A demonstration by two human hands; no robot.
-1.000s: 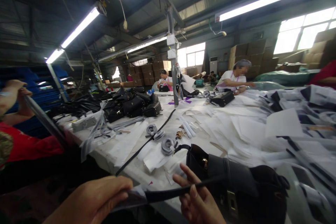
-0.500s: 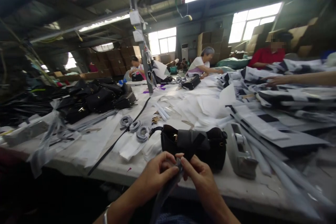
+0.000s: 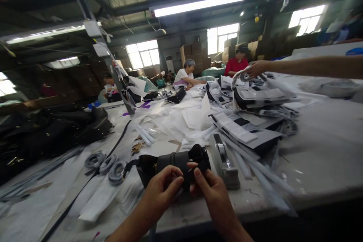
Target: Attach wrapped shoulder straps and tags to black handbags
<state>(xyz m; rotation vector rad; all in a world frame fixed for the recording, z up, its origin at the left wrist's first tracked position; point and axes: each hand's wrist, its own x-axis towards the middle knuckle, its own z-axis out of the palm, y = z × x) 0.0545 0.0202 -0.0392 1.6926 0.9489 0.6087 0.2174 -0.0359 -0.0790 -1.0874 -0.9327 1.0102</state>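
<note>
Moved apart: left hand (image 3: 162,188), curled, contents unclear; right hand (image 3: 212,189), pinching flat black strip (image 3: 203,166) | Behind: black leather-like handbag (image 3: 168,160) | Risk: strip slipping, if pinch loosens

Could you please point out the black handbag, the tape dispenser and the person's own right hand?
Black handbag (image 3: 172,160), head view: on its flap.
Tape dispenser (image 3: 219,166), head view: on its grey body.
Right hand (image 3: 211,188), head view: middle of its back.
</note>
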